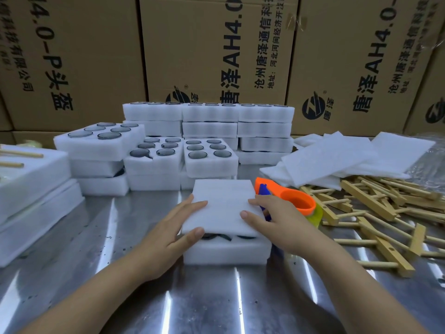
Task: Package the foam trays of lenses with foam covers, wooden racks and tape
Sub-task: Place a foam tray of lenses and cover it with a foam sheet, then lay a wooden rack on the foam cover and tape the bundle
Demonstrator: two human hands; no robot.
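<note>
A white foam cover (224, 206) lies on top of a foam tray of lenses (226, 251) in front of me on the metal table (120, 273). Dark lenses peek out between cover and tray at the front edge. My left hand (173, 227) grips the cover's left front corner, thumb on top. My right hand (272, 222) rests on the cover's right edge with fingers spread on top. An orange tape dispenser (293, 197) lies just behind my right hand. Wooden racks (375, 208) are heaped at the right. Spare foam covers (337, 160) are piled behind them.
Stacks of open foam trays with dark lenses (207, 150) stand behind the work spot. Packed foam bundles with wooden sticks (26, 179) sit at the left. Printed cardboard boxes (216, 49) wall off the back of the table.
</note>
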